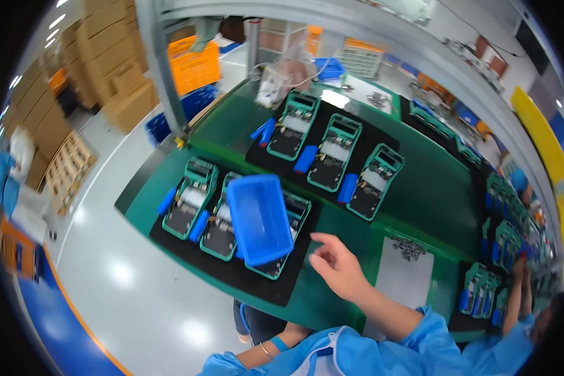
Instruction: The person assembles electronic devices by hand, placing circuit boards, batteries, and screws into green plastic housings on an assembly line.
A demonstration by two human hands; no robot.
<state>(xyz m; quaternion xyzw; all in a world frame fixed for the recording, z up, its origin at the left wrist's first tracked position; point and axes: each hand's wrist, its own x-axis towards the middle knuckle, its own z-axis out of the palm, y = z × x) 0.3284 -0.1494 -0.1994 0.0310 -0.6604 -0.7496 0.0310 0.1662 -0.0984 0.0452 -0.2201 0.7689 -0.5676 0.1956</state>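
Note:
My right hand (337, 268) is over the green bench beside a black mat, index finger stretched and the others loosely bent, with nothing visible in it. My left hand (296, 332) is low at the bench's near edge, close to my body; its fingers are hidden. An empty blue plastic bin (260, 219) rests askew over handheld devices, unheld by either hand. Around it are opened green device housings with exposed circuit boards, one at the left (191, 199) and another partly covered (218, 235). Blue cylindrical parts (199, 225) lie beside them.
Farther back, a second black mat (382, 139) bears more opened housings (335, 152). Small dark parts (408, 248) lie on a white sheet (404, 279) to the right. A metal frame post (160, 69) rises at the bench's far left. A co-worker's hands (520, 276) are at the far right.

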